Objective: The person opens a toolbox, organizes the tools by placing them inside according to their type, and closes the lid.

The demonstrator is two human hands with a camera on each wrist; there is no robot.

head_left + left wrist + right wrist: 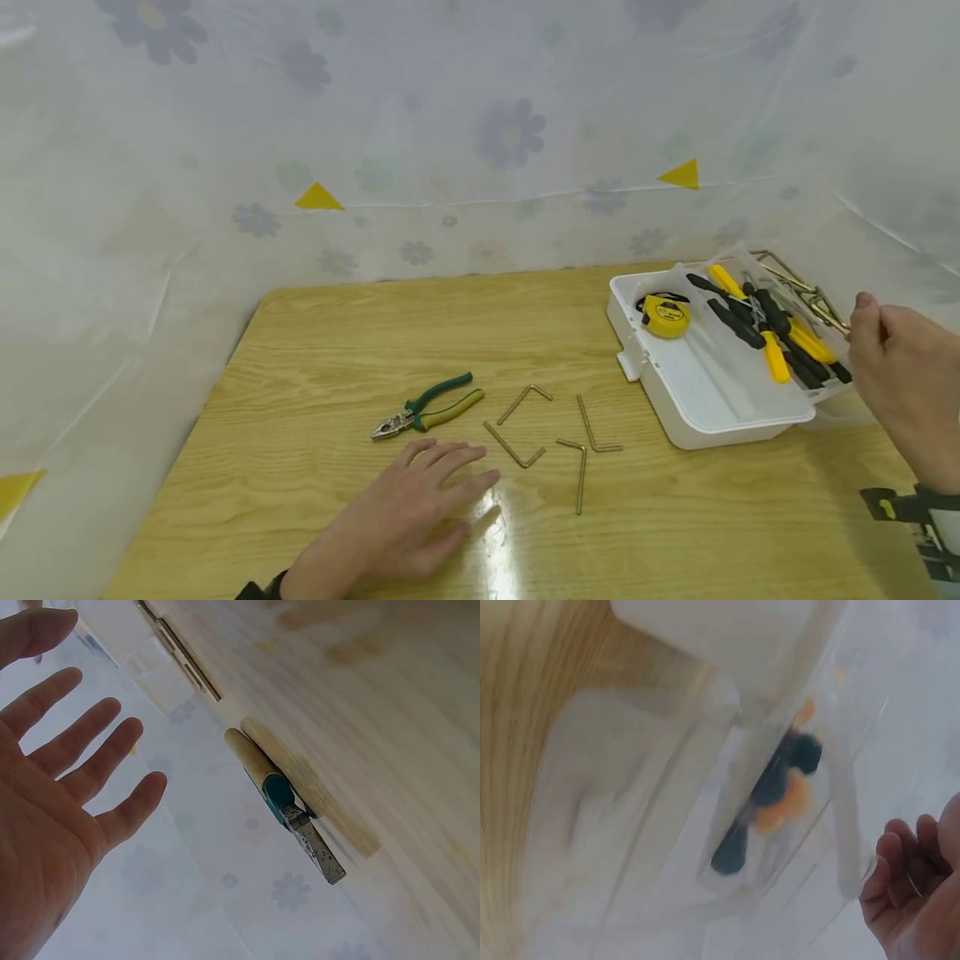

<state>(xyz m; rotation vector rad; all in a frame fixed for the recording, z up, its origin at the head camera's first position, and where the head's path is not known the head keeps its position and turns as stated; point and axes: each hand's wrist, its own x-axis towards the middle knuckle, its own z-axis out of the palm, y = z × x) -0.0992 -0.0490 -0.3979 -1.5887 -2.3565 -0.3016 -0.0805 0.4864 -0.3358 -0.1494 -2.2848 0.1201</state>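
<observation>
My left hand (420,504) hovers over the table with its fingers spread, just below the pliers (427,408) and beside several L-shaped hex keys (517,450). Its bare palm (45,832) shows in the left wrist view, with nothing held. At the right edge of the box, my right hand (903,375) has curled fingers and a raised thumb. A brass-coloured hex key (834,321) runs into its grip from the clear tray (832,392). In the right wrist view the curled fingers (892,855) largely hide what they hold.
The white toolbox (693,375) stands at the right of the wooden table (337,333), with a yellow tape measure (665,317) inside. Screwdrivers (776,354) and other black and yellow tools fill the tray. A flowered plastic sheet (450,125) hangs behind.
</observation>
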